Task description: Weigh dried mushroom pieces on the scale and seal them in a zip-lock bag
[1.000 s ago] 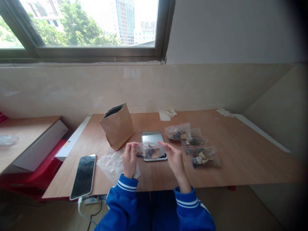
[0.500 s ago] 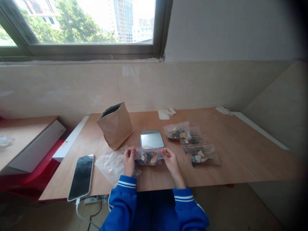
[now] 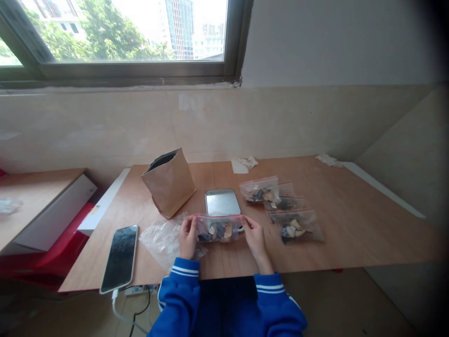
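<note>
A clear zip bag (image 3: 220, 229) with a red seal strip hangs between my hands, close to the table's front edge; dark and tan pieces and a small white packet show inside. My left hand (image 3: 188, 235) pinches its upper left corner. At the upper right corner, the fingers of my right hand (image 3: 253, 236) are closed on the strip. Just behind the bag lies a flat scale with a silver top (image 3: 223, 202), its front partly covered. Several similar filled zip bags (image 3: 297, 227) rest to the right. Empty clear plastic bags (image 3: 163, 238) lie beside my left hand.
A brown paper bag (image 3: 170, 182) stands open-topped at the back left. Near the left edge of the wooden table (image 3: 354, 220) lies a phone (image 3: 119, 257) with a white cable (image 3: 121, 314). Crumpled paper (image 3: 248, 162) sits by the wall.
My right hand has shifted slightly to the right along the red strip, and the bag's top looks stretched a little wider. My left hand stays nearly in place.
</note>
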{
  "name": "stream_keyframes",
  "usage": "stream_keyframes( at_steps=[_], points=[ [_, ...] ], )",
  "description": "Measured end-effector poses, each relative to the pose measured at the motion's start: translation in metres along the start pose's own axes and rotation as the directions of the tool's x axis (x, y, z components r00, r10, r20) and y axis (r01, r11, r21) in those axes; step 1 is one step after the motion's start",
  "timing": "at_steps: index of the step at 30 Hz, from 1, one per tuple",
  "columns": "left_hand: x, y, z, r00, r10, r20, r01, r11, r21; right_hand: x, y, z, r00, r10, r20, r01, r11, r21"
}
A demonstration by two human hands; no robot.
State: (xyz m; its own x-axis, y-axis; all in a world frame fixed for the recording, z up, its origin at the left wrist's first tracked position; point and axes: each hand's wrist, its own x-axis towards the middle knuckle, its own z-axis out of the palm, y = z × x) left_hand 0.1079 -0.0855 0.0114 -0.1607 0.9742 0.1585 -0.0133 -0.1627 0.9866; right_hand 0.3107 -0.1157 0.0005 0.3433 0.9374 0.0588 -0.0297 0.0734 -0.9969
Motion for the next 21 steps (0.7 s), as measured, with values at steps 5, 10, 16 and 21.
stream_keyframes(
  at_steps=[5,10,16,21],
  points=[
    [0.002,0.000,-0.005,0.999,0.029,0.016,-0.031,0.994,0.103,-0.004,-0.003,0.005,0.992,-0.039,-0.118,0.037,0.999,-0.021],
    [0.001,0.005,-0.007,1.000,0.009,0.000,-0.009,0.994,0.109,-0.006,-0.002,0.005,0.997,-0.001,-0.078,0.003,1.000,0.024],
    [-0.001,0.008,-0.008,0.999,-0.006,0.041,0.001,0.993,0.118,-0.003,0.006,-0.007,0.996,-0.032,-0.079,0.036,0.998,0.057],
    [-0.003,0.006,-0.009,0.998,0.001,0.064,-0.009,0.993,0.121,-0.006,0.002,-0.011,1.000,-0.011,-0.008,0.011,1.000,0.005]
  ],
)
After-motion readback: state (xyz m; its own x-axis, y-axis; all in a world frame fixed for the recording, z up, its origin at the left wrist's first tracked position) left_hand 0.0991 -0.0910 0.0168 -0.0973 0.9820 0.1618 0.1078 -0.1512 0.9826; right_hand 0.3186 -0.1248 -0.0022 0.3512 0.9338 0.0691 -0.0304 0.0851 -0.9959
